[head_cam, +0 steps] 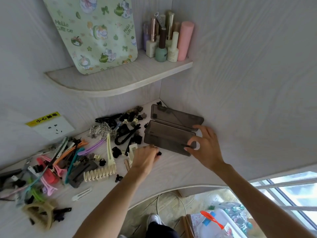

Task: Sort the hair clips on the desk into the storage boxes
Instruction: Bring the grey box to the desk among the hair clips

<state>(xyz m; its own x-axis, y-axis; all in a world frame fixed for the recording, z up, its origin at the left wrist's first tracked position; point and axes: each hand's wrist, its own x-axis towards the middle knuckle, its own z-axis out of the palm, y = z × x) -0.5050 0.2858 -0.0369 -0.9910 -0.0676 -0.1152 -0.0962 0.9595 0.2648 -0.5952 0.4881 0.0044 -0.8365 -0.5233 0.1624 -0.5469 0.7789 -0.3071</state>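
**A:** so where's the box vs the hands?

**B:** smoky storage box (169, 140) lies lid-open right under the right hand (205, 148), in the desk's corner. That hand pinches a thin dark clip (189, 146), thumb and forefinger closed on it, other fingers fanned, right over the box's near end. The left hand (145, 159) is curled, fingertips nipping a small black claw clip (159, 153) on the desk (171, 170), just beside the box's near edge.

**A:** and around it?

**B:** pale woodgrain desk and walls. Left of the left hand there's a big clip pile (72, 160): cream comb clip (99, 173), pink, orange and teal duckbills, plus black ones beyond the fingers. Above sits a corner shelf (120, 79) with nail polish bottles (164, 40) and a cat-print pouch (96, 35). A wall socket (54, 128) is far left.
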